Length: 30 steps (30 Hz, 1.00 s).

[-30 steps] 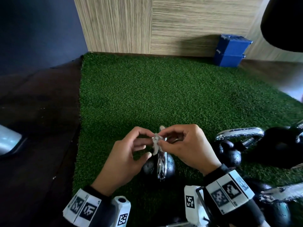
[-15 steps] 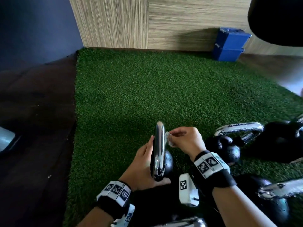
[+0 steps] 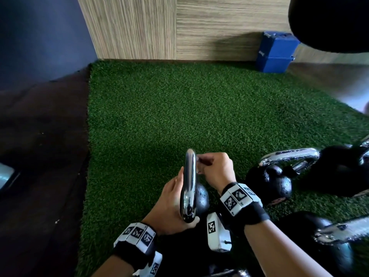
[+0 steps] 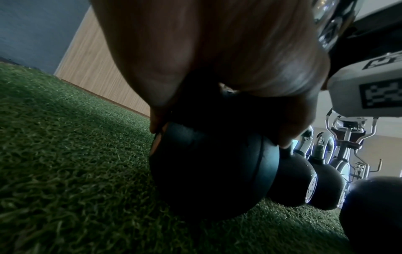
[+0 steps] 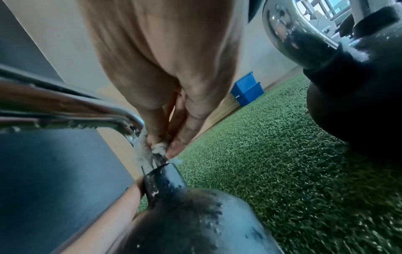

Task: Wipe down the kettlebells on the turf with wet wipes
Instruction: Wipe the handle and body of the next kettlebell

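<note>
A small black kettlebell point(image 3: 200, 197) with a chrome handle point(image 3: 189, 182) stands on the green turf point(image 3: 179, 108). My left hand point(image 3: 171, 204) grips the handle from the left, its thumb under the near end. In the left wrist view that palm point(image 4: 217, 51) sits over the dark ball point(image 4: 208, 171). My right hand point(image 3: 214, 169) pinches a small crumpled wet wipe point(image 5: 158, 148) against the far leg of the handle point(image 5: 139, 135), just above the ball's neck point(image 5: 165, 178). Most of the wipe is hidden by the fingers.
Three more kettlebells stand to the right: a mid-sized one point(image 3: 275, 184), a big one behind it point(image 3: 343, 172) and one near my right forearm point(image 3: 331, 250). Two stacked blue boxes point(image 3: 276, 52) sit by the wood wall. Dark floor point(image 3: 40, 156) borders the turf's left edge.
A second ago both hands worked the wipe above the kettlebell. Since then my left hand has taken the handle and my right has brought the wipe against it.
</note>
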### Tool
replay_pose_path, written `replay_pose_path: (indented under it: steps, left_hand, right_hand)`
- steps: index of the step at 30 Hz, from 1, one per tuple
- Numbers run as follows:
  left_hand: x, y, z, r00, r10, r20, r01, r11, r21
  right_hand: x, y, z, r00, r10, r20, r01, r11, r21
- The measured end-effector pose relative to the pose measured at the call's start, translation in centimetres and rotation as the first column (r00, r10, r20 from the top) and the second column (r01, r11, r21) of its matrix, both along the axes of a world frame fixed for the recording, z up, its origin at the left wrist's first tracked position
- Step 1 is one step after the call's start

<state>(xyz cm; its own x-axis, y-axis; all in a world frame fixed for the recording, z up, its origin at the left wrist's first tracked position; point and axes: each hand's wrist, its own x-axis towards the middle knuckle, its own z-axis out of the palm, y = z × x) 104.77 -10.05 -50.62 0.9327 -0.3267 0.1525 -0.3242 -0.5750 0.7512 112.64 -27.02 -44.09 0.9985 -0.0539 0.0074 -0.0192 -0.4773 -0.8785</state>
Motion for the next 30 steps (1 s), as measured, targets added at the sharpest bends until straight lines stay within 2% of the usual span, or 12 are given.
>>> replay_pose_path:
  steps: [3,6,9,13,16,22,26,28,30]
  left_hand:
    - [0.2,0.2,-0.2,1.000,-0.014,-0.003,0.014,1.000,-0.005]
    - [0.6,0.5,-0.4,1.000,-0.018,-0.015,0.018,1.000,-0.015]
    - [1.0,0.8,-0.8,0.999,-0.038,-0.015,0.038,0.999,-0.032]
    - [1.5,1.1,-1.6,0.999,-0.044,-0.028,0.043,0.999,-0.006]
    - [1.7,1.2,-1.9,0.998,-0.026,-0.053,0.028,0.999,0.023]
    - [2.3,0.8,-0.9,0.996,-0.032,-0.078,0.035,0.999,0.034]
    - [2.5,1.2,-0.3,0.995,-0.080,-0.063,0.082,0.996,0.022]
    - [2.8,1.5,0.0,0.990,-0.104,-0.100,0.105,0.994,0.007]
    - [3.0,1.7,0.2,0.986,-0.111,-0.121,0.113,0.994,0.010]
  right_hand:
    - [-0.3,-0.1,-0.4,1.000,0.001,0.000,-0.001,0.998,0.069]
    - [0.1,-0.1,-0.2,0.999,0.047,-0.027,-0.046,0.998,0.039]
    - [0.7,-0.1,0.7,0.993,0.043,0.109,-0.050,0.997,0.063]
    - [0.0,-0.3,0.7,0.945,0.074,0.320,-0.069,0.997,-0.027]
    - [0.0,-0.8,0.0,0.907,0.139,0.397,-0.117,0.990,-0.079]
    - [1.5,-1.3,0.9,0.897,0.233,0.376,-0.200,0.972,-0.125]
    - [-1.3,-1.4,2.9,0.821,0.375,0.431,-0.281,0.922,-0.268]
    - [-2.8,-1.3,4.6,0.811,0.449,0.374,-0.338,0.883,-0.326]
    - [-3.3,-1.2,5.9,0.839,0.461,0.289,-0.379,0.876,-0.298]
